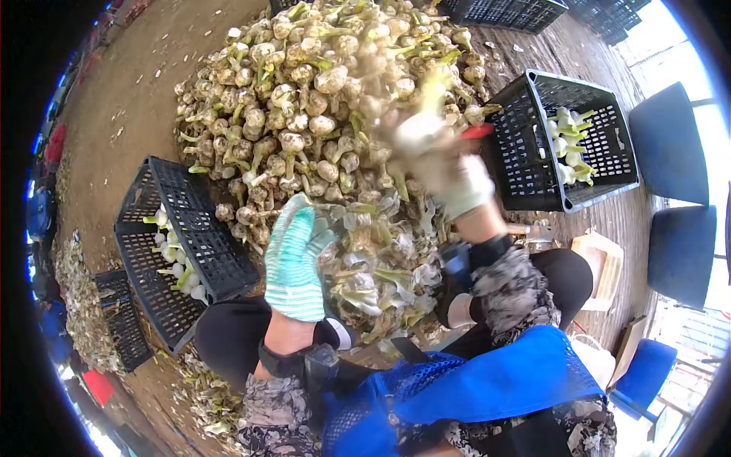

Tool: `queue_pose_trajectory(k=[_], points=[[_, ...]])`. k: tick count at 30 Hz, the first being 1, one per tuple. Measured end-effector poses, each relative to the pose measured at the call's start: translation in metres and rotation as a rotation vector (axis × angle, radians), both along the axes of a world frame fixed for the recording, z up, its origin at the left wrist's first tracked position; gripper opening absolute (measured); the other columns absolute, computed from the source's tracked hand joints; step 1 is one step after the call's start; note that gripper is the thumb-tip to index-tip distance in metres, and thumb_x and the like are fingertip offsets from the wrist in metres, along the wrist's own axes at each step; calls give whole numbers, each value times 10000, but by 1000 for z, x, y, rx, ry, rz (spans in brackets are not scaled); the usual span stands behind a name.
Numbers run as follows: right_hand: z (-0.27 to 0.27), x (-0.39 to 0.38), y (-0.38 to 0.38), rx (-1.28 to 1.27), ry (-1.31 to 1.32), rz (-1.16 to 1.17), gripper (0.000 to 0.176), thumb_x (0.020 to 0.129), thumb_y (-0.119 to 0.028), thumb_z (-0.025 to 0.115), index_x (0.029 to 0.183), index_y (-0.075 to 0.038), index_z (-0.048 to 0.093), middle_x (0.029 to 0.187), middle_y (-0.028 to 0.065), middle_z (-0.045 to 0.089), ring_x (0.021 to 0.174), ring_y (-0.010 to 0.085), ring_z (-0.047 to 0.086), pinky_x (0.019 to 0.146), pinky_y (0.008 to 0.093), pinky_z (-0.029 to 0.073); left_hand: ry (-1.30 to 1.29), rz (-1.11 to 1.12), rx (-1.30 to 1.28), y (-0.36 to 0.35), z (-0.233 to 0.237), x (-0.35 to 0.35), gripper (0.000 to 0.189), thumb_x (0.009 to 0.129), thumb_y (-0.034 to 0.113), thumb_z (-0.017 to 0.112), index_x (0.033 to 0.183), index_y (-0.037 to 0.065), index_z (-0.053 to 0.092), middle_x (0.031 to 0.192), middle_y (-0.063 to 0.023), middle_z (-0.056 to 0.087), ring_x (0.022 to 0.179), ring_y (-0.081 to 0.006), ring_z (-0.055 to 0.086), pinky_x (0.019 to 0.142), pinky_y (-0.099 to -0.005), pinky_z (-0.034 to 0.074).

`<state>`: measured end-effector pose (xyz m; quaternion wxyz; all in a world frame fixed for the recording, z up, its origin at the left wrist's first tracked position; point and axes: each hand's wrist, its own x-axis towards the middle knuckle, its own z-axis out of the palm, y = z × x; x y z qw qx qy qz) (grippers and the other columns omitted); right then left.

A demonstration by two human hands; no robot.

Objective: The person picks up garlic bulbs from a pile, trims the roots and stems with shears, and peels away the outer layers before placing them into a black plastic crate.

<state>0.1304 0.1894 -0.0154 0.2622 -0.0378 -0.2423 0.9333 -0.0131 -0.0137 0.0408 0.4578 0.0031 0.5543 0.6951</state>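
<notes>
My left hand (293,259), in a teal-and-white striped glove, is over the near edge of a heap of garlic bulbs (304,114). Its thumb stands apart from the fingers, and nothing shows between them. Smeared by motion, my right hand (461,183) in a pale glove reaches over the heap's right side. At its fingers is a white garlic bulb (419,133) with a pale green stem. A red piece (477,131) sticks out beside that hand; its kind is blurred. Loose peeled skins and leaves (377,282) lie between my legs.
A black crate (533,171) at the right holds several clean white bulbs with stems. Another black crate (209,232), tilted at the left, holds more. Blue chairs (670,145) stand at the far right, near a wooden piece (598,270). More crates (506,11) are at the back.
</notes>
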Motion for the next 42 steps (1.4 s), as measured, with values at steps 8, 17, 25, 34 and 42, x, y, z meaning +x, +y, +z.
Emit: queue_pose_trajectory(k=[8,17,25,34,42], points=[[-86,13,63,1141,-2072,-27,367,786,-319,563,1075,-94,568,1110,142,567,981,327,555,806,387,459,-170,-148,79,6,-14,-3,261,876,140,532,1107,22,562,984,-82,612,805,-166,603,680,-281,513],[-49,-8,33,1413,-1821,319,323,777,-274,586,1062,-128,627,1000,97,620,967,285,566,843,380,439,-25,-252,-26,16,-23,5,302,873,164,538,1142,26,545,965,-92,614,776,-167,614,672,-283,519],[81,21,-51,2173,-733,-152,467,607,-65,677,1063,-50,577,953,99,586,932,322,517,833,382,406,-242,-353,159,19,-11,23,466,818,211,629,1210,20,464,1044,-77,550,922,-181,552,796,-318,476],[51,46,-91,954,-803,-219,308,893,-282,511,1038,-11,500,885,71,545,784,129,560,572,266,448,923,-498,206,17,8,46,635,712,80,729,1263,-11,427,1187,-110,535,1049,-171,522,900,-287,422],[77,36,-88,753,-921,-225,366,798,-331,628,909,16,591,736,80,602,669,115,519,598,274,430,864,-429,234,17,8,48,664,692,116,750,1267,16,435,1181,-92,540,1059,-179,516,928,-298,408]])
